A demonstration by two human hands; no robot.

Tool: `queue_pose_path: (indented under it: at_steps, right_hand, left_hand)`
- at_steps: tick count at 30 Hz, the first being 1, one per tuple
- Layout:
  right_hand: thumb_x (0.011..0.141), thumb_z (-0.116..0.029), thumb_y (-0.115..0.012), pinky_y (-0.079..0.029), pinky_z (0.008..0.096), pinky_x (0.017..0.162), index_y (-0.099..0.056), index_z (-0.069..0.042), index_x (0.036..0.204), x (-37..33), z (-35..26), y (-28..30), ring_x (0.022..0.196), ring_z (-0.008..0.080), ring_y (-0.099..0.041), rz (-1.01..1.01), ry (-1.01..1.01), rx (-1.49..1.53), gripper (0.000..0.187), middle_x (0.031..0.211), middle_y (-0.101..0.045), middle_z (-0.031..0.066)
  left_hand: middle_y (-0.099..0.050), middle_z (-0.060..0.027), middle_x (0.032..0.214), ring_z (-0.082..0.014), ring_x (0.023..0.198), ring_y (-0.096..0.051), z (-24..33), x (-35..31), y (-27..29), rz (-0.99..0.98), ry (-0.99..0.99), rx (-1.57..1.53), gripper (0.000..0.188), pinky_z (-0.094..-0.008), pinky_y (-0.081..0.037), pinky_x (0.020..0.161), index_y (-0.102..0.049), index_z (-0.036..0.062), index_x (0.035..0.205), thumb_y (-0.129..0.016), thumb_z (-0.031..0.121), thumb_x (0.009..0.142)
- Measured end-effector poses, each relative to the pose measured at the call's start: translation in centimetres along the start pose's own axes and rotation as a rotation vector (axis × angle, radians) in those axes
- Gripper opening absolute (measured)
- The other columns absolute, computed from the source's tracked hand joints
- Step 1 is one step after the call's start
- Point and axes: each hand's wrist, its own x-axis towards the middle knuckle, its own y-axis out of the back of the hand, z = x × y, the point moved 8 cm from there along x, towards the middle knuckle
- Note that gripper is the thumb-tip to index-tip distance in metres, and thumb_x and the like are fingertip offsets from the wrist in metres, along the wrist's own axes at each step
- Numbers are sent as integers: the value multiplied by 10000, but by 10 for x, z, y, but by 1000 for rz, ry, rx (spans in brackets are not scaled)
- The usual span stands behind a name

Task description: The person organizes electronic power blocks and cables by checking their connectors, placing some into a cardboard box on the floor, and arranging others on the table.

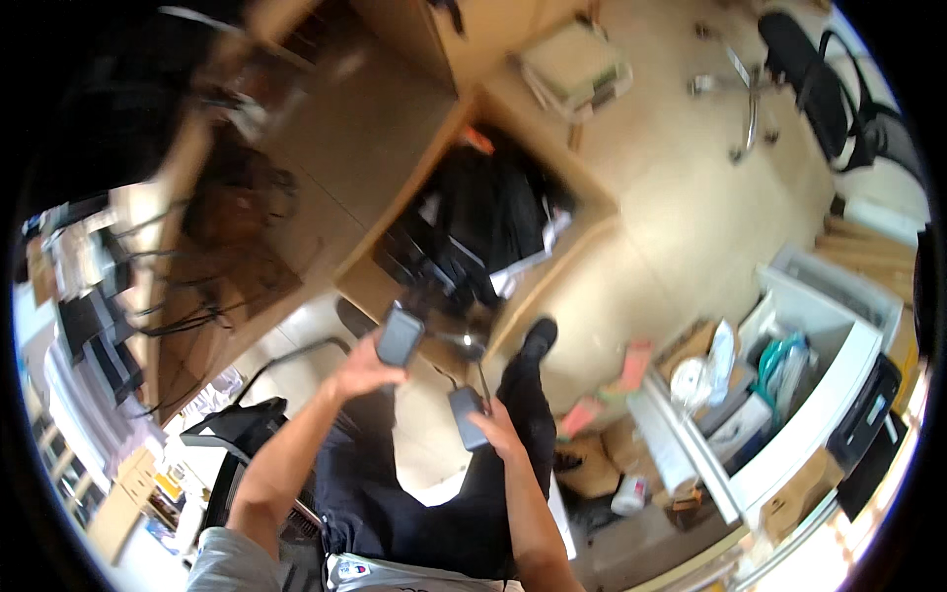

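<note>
My left hand (pixel 363 374) is closed round a dark grey block with rounded corners (pixel 400 337), which looks like a power adapter. A similar grey power adapter (pixel 468 418) is gripped in my right hand (pixel 497 431), lower and further right. A thin dark cord (pixel 446 376) runs up from it. Just beyond both hands stands an open cardboard box (pixel 582 232) with several black items (pixel 483 197) in it, blurred by motion. Near the box's close edge, between my hands, is a small shiny dark thing (pixel 470 345) whose kind I cannot make out.
On the right, an open white drawer (pixel 735 474) holds bags and packages. A black office chair (pixel 814 94) stands at the far right. Tangled black cables (pixel 197 314) hang at the left. Beyond the box lies a stack of papers or folders (pixel 572 69). My foot (pixel 539 338) is beside the box.
</note>
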Motion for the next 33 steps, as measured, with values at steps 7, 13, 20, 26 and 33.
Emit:
queue_pose_path:
  at_steps: [7, 13, 20, 26, 33]
  right_hand:
    - [891, -101, -667, -627, 410, 740, -469, 42, 1329, -59, -76, -10, 905, 317, -726, -165, -51, -78, 502, 1104, -644, 167]
    - [888, -48, -597, -645, 449, 739, -475, 34, 1302, -121, -216, -95, 898, 353, -735, -392, 59, -418, 439, 1115, -657, 200]
    - [890, -117, -580, -639, 493, 744, -476, 30, 1300, -181, -295, -158, 924, 382, -731, -206, 203, -489, 448, 1106, -669, 226]
    - [880, -193, -610, -624, 440, 763, -477, 25, 1336, -271, -355, -329, 1012, 367, -698, -418, 205, -405, 523, 1174, -645, 231]
    - [709, -277, -719, -639, 495, 723, -415, 95, 1332, -348, -415, -452, 927, 448, -703, -667, 385, -294, 786, 1123, -627, 311]
  left_hand:
    - [-628, -10, 1106, -140, 1033, -579, 46, -232, 20, 253, -115, -516, 563, -322, -476, 956, -599, 43, 1225, -840, 188, 737]
    - [-618, -16, 1001, -124, 933, -588, 13, -340, 41, 461, -346, -823, 500, -305, -503, 871, -608, 46, 1173, -832, 151, 738]
    - [-654, -18, 958, -126, 886, -622, 9, -387, 120, 375, -484, -1132, 381, -309, -521, 797, -630, 49, 1130, -785, 97, 785]
    - [-614, 15, 904, -107, 840, -585, 46, -477, 209, 376, -630, -921, 441, -286, -498, 768, -604, 40, 1116, -825, 77, 736]
    - [-708, -113, 979, -200, 912, -694, 75, -612, 312, 413, -722, -995, 610, -332, -556, 833, -593, -34, 1211, -859, 137, 689]
